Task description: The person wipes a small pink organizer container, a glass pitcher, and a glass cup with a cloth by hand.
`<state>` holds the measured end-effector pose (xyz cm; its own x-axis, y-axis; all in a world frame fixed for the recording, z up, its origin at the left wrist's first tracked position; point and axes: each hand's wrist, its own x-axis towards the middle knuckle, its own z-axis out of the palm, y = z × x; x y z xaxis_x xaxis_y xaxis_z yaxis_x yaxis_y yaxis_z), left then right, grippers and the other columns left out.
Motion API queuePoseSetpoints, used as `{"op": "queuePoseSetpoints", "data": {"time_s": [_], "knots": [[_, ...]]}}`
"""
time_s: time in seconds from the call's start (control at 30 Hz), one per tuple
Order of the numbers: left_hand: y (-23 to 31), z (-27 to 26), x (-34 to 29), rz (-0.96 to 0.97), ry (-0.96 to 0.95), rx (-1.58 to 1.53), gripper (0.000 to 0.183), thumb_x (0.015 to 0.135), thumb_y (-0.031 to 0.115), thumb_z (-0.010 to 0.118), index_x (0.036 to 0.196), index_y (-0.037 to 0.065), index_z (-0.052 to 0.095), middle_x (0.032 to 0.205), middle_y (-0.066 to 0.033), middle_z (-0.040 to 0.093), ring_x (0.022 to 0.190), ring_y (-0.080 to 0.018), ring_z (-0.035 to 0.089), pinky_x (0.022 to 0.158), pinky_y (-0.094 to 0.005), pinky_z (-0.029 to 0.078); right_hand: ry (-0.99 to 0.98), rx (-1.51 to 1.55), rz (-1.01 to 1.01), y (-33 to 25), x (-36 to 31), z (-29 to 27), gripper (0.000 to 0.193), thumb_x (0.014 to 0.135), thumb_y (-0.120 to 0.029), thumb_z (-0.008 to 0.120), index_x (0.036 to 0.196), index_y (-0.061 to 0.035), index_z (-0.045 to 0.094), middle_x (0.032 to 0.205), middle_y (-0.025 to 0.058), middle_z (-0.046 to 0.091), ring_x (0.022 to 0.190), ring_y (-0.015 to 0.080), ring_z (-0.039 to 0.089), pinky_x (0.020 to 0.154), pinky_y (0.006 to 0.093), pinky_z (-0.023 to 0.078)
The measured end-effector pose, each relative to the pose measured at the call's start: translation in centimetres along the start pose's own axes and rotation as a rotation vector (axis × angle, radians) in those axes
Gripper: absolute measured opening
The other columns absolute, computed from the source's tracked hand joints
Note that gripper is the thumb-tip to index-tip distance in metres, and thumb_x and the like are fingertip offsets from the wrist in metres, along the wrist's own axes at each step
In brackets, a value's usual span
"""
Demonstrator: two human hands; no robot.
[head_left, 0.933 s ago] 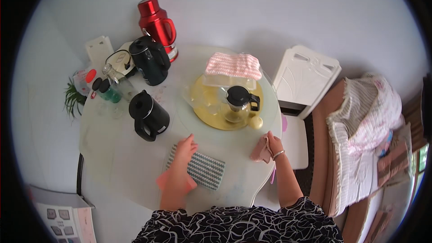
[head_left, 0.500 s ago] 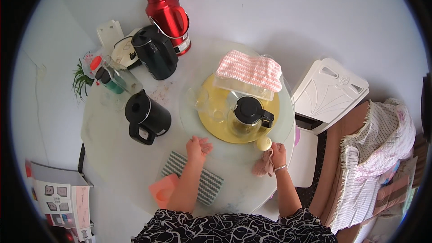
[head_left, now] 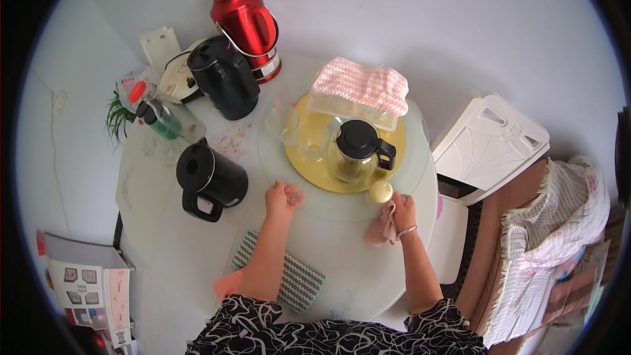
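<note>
My right hand [head_left: 405,212] grips a crumpled pinkish-brown cloth [head_left: 380,226] near the table's right edge. Just beyond it sits a small round pale-yellow object [head_left: 380,191]. My left hand [head_left: 283,198] is open and holds nothing, its fingers stretched rightward over the table. Between and beyond the hands stands a glass teapot [head_left: 346,165] with a black lid and handle, upright on a yellow round tray [head_left: 301,165]. Clear glass cups [head_left: 314,144] stand left of the teapot. Behind it, a pink-and-white zigzag cloth [head_left: 361,85] covers a clear container [head_left: 360,112].
Two black kettles [head_left: 225,181] [head_left: 227,82] stand left, with a red thermos flask [head_left: 244,26] behind. Bottles [head_left: 164,115] crowd the far left. A green-and-white zigzag cloth [head_left: 301,283] and an orange piece [head_left: 227,284] lie near me. A white folding chair [head_left: 490,148] stands right.
Both hands have moved a little forward over the table, the right one still gripping the cloth. The whole view has shifted slightly. My left forearm now covers more of the orange piece.
</note>
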<state>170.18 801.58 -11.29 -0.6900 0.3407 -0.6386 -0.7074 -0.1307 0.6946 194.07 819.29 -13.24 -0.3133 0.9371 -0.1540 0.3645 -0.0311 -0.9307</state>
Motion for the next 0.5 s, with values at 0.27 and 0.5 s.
{"op": "queuePoseSetpoints", "data": {"time_s": [0.27, 0.5], "knots": [[1.1, 1.2, 1.7, -0.006, 0.020, 0.003, 0.031, 0.092, 0.029, 0.032, 0.085, 0.001, 0.042, 0.086, -0.0163, 0.056, 0.059, -0.0289, 0.058, 0.054, -0.0420, 0.051, 0.011, -0.058, -0.003, -0.8, 1.9, 1.0, 0.036, 0.080, -0.028, 0.056, 0.081, 0.0077, 0.052, 0.075, 0.0187, 0.058, 0.071, 0.0256, 0.055, 0.065, 0.0334, 0.043], [1.1, 0.0, 2.7, -0.016, -0.047, -0.002, 0.031, 0.092, 0.029, 0.031, 0.083, 0.002, 0.043, 0.082, -0.0143, 0.057, 0.060, -0.0279, 0.058, 0.050, -0.0393, 0.049, -0.055, -0.087, 0.014, -2.1, 2.5, 1.3, 0.038, 0.080, -0.028, 0.057, 0.082, 0.0092, 0.052, 0.076, 0.0191, 0.058, 0.071, 0.0248, 0.055, 0.065, 0.0338, 0.043]]}}
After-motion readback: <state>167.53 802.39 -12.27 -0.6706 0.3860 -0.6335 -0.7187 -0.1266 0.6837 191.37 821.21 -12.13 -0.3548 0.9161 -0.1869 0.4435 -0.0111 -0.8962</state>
